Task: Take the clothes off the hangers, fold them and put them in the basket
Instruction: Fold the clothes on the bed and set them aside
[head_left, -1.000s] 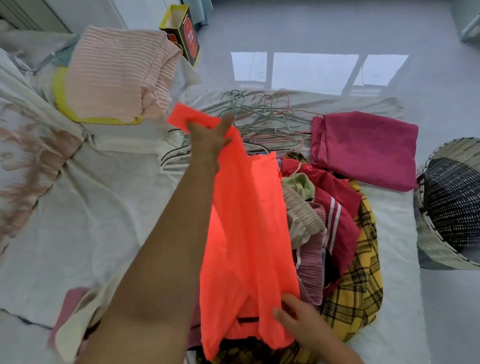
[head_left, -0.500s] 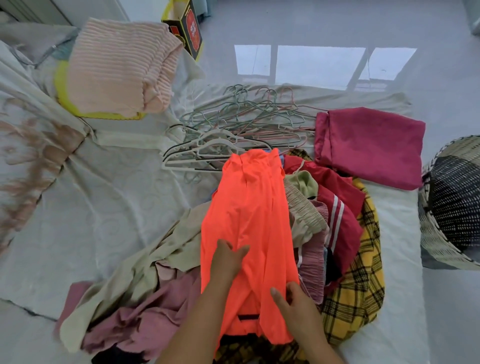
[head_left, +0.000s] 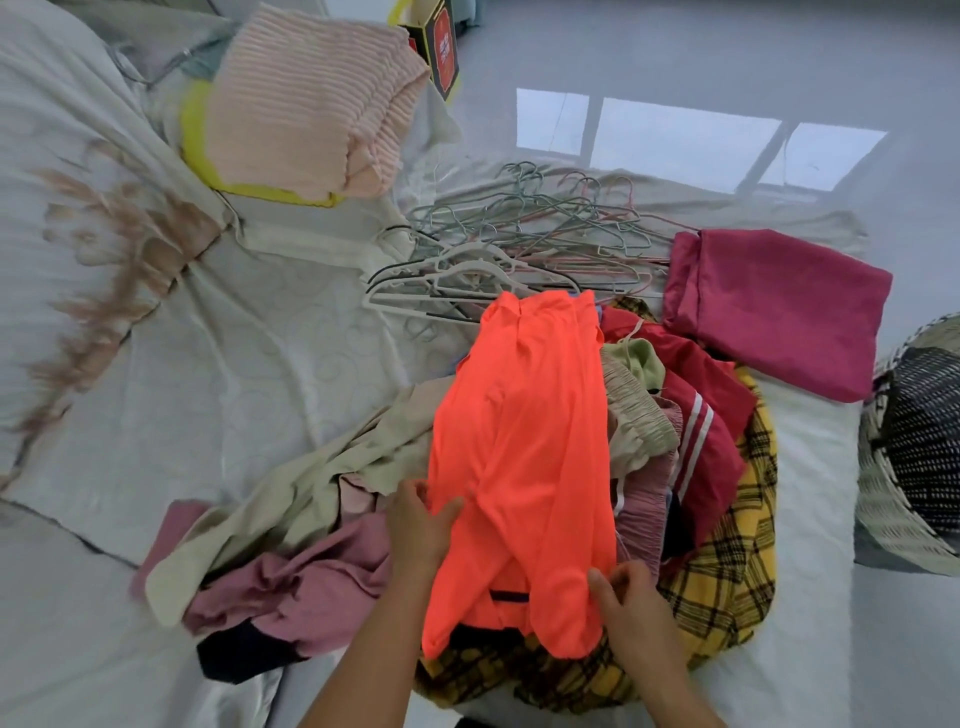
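A bright orange garment lies lengthwise on top of a heap of clothes, folded into a long strip. My left hand grips its left edge near the lower end, thumb on top of the cloth. At the lower right edge my right hand pinches the fabric with curled fingers. A pile of empty hangers lies beyond the garment. The woven basket stands at the right edge of the view, partly cut off.
A folded magenta garment lies right of the hangers. Folded pink ribbed and yellow clothes are stacked at the back left. Beige and mauve garments sprawl to my left on the white sheet. A yellow box stands behind.
My left hand laid the raised top end of the orange garment down, then came back to its lower left edge. My right hand stayed at the lower right edge.
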